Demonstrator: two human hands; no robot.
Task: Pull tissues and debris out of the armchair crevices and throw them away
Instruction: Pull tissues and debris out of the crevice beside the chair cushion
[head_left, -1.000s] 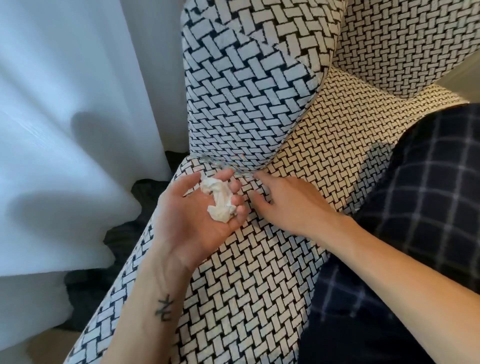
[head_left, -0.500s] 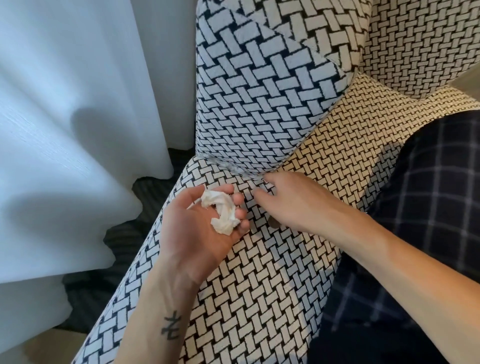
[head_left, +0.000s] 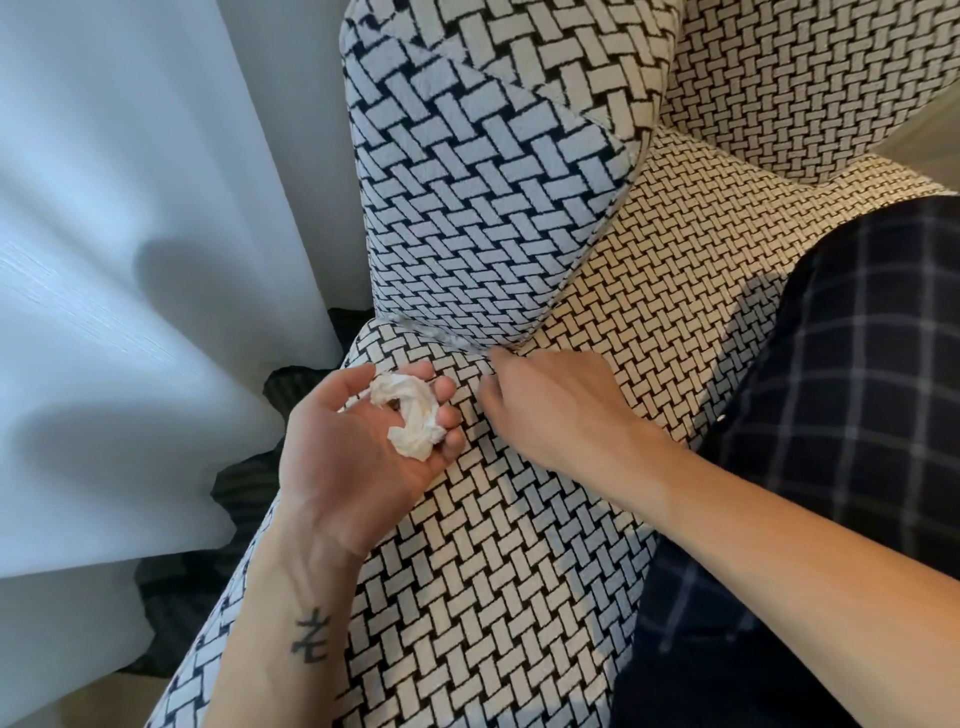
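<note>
Black-and-white basketweave armchair (head_left: 519, 545), crumpled white tissue (head_left: 413, 415), white sheer curtain (head_left: 130, 234), navy plaid trousers (head_left: 831, 415), dark striped floor covering (head_left: 249, 478), black wrist tattoo (head_left: 310, 635).

Crumpled tissue (head_left: 413, 415) in cupped left hand (head_left: 358, 447); right hand (head_left: 550, 405) at armchair (head_left: 493, 571) crevice.

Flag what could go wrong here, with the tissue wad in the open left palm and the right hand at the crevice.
The crumpled tissue lies loose on the upturned left hand, fingers barely curled, so it could roll off onto the seat cushion. The right hand might push the pale bits in the crevice deeper.
</note>
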